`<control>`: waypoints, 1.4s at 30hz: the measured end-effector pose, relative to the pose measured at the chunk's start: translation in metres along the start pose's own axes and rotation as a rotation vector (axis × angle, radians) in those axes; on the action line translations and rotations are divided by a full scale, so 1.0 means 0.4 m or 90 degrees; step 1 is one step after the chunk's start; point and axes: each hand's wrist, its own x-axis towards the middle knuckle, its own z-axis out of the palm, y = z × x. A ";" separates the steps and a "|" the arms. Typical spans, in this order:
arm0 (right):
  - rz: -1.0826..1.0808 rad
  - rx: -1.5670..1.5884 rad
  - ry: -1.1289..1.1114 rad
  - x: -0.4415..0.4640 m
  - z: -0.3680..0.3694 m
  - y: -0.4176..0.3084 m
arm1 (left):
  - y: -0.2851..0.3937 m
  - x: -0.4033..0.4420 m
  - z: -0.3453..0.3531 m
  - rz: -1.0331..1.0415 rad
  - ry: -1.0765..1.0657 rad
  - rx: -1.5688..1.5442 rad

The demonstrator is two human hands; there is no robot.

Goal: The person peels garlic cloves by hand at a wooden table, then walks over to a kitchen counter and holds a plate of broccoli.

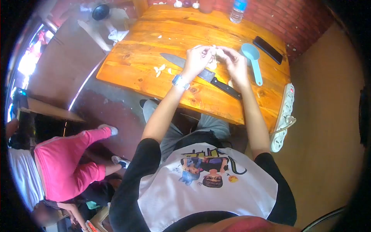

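Observation:
Over the wooden table (133, 50), my left hand (198, 58) and my right hand (234, 63) meet, their fingers pinched around pale garlic (219, 52). Whether it is one clove or more is partly hidden by the fingers. More whitish garlic pieces (212, 65) show just below the fingertips. A knife (227, 89) with a black handle lies slantwise beneath my wrists, its blade pointing to the left. Several peeled garlic cloves (159, 71) rest left of my left wrist, close to the table's near edge.
Right of my right hand lie a light blue scoop (251, 55) and a black phone (267, 50). A water bottle (238, 12) and garlic bulbs (177, 4) stand along the back. A white power strip (283, 120) runs along the right edge. Another person in pink trousers (63, 164) is at lower left.

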 end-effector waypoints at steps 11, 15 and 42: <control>0.001 -0.121 0.010 0.006 -0.021 0.032 | -0.004 0.030 0.018 0.157 0.075 0.118; -0.072 -0.207 0.045 0.005 -0.017 0.007 | 0.013 0.031 0.001 0.036 -0.038 0.127; 0.162 0.302 0.020 0.012 -0.016 0.047 | -0.003 0.055 0.045 -0.086 -0.058 -0.005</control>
